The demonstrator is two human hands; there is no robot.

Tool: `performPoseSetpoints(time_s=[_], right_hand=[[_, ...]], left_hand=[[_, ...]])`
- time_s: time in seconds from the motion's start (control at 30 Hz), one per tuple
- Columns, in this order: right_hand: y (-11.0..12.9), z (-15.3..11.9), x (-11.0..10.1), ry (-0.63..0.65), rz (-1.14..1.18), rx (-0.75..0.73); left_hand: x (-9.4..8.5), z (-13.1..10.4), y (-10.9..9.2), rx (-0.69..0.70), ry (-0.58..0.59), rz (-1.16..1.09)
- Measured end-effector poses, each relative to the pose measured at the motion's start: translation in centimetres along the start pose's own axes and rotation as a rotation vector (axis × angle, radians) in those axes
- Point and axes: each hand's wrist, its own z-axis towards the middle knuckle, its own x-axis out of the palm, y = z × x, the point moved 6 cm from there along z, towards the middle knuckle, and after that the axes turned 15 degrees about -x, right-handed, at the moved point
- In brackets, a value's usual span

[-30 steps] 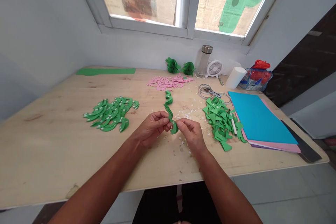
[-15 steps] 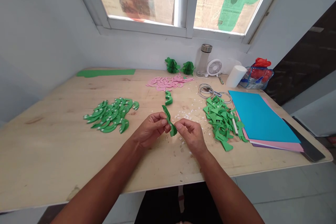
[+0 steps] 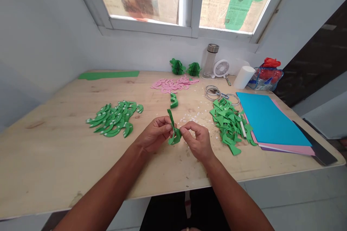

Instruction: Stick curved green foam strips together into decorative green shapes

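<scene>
Near the middle of the table, my left hand (image 3: 156,133) pinches a stack of curved green paper pieces (image 3: 175,136) between thumb and fingers. On the other side, my right hand (image 3: 197,139) has its thumb and forefinger closed on the right edge of these pieces. Part of the stack stands up above my left fingertips, and a curved part hangs open below. Just beyond my hands lies a small green paper stack (image 3: 174,100) with white tabs. To the left is a pile of green curved pieces (image 3: 115,118) with white patches.
Pink cutouts (image 3: 173,84) lie behind, near two green paper shapes (image 3: 177,67). Green scraps (image 3: 227,122), a white pen (image 3: 242,129), tape rolls (image 3: 213,93) and blue sheets (image 3: 271,119) are at the right. A bottle (image 3: 210,61) and fan (image 3: 221,68) stand by the wall.
The green pieces between my hands have spread apart, with a curved part now opened toward my right fingers. Both hands stay in nearly the same place.
</scene>
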Motion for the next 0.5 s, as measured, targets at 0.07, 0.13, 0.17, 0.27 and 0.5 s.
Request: performPoseSetpoints(time_s=[0.07,0.13,0.17,0.27,0.5], right_hand=[[0.24,0.03,-0.05,-0.003,-0.050,-0.034],[0.42,0.03,-0.07,-0.006,-0.086,-0.064],[0.50,0.02,-0.09,-0.008,-0.104,-0.079],[0.71,0.02,-0.12,-0.013,-0.158,-0.116],[0.72,-0.14,0.00,-0.006,-0.239,-0.138]], left_hand=[[0.07,0.01,0.01,-0.001,0.015,-0.002],[0.02,0.03,0.07,-0.003,0.026,-0.009],[-0.02,0.03,0.10,-0.005,0.031,-0.013],[-0.05,0.00,0.20,-0.017,0.050,-0.014],[0.35,-0.21,0.17,-0.009,0.097,0.004]])
